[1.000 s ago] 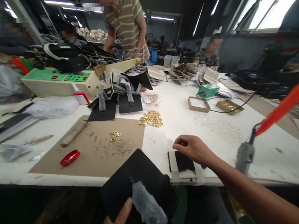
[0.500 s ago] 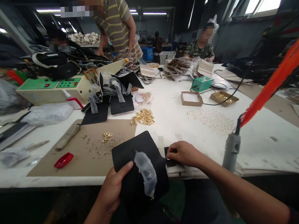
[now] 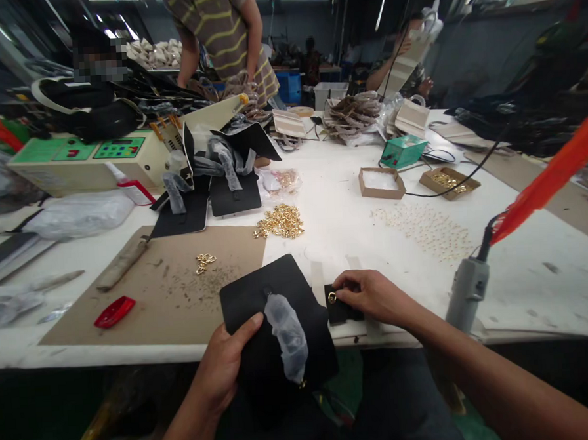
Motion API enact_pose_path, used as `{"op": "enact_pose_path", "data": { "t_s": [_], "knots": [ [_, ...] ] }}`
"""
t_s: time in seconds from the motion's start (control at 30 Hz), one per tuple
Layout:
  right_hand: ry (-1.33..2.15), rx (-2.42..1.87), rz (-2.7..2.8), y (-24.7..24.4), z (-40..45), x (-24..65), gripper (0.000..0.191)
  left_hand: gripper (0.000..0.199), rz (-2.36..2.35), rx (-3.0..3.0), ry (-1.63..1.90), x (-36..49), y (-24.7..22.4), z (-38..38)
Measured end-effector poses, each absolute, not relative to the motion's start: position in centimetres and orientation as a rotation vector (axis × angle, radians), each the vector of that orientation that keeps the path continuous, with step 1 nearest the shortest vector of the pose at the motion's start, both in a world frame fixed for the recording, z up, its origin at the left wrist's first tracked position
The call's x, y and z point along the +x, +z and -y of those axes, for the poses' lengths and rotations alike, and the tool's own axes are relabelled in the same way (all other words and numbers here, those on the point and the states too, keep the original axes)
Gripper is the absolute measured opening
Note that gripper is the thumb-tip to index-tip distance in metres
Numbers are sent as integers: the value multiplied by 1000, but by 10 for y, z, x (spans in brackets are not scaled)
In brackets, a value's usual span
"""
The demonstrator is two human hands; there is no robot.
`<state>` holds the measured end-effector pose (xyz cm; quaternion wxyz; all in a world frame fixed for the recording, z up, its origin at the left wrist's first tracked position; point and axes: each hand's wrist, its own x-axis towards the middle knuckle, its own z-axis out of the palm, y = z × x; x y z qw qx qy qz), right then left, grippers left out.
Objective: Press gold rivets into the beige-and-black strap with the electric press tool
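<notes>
My left hand (image 3: 226,358) is closed on a black leather bag panel (image 3: 248,285), thumb on its upper face and the other fingers underneath. Along the panel runs a strap wrapped in clear plastic (image 3: 287,335), with a bit of gold metal at its lower end. To the right, my right hand (image 3: 371,296) pinches a small gold ring (image 3: 332,297) at a black pad (image 3: 342,314) on the table edge. The ring stands just above or touches the pad; I cannot tell which. A pile of gold clasps (image 3: 280,222) lies beyond the panel, and several more clasps (image 3: 205,262) are on brown board.
At left are a red dish (image 3: 114,312), a red bottle (image 3: 135,190) and a green-topped machine (image 3: 88,155). Small cardboard boxes (image 3: 381,182) stand at right, near a grey tool (image 3: 468,290) with an orange cord. Co-workers (image 3: 225,33) are at the far side.
The gold ring at my right fingertips now shows more fully above the black pad. At the far right, a co-worker has lifted a beige piece. The whole view has shifted slightly.
</notes>
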<state>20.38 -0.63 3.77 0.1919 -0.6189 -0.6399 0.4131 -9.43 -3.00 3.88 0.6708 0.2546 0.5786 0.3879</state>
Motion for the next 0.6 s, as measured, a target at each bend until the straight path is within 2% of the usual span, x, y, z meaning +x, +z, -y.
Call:
{"op": "enact_pose_path", "data": {
  "t_s": [0.2, 0.33, 0.6],
  "knots": [
    [904, -1701, 1917, 29, 15, 199, 14, 75, -1291, 557, 870, -95, 39, 30],
    [916, -1673, 2013, 27, 10, 200, 16, 73, -1289, 555, 863, -95, 35, 28],
    [950, -1762, 1978, 30, 5, 200, 14, 83, -1303, 555, 842, -100, 28, 28]
  ]
}}
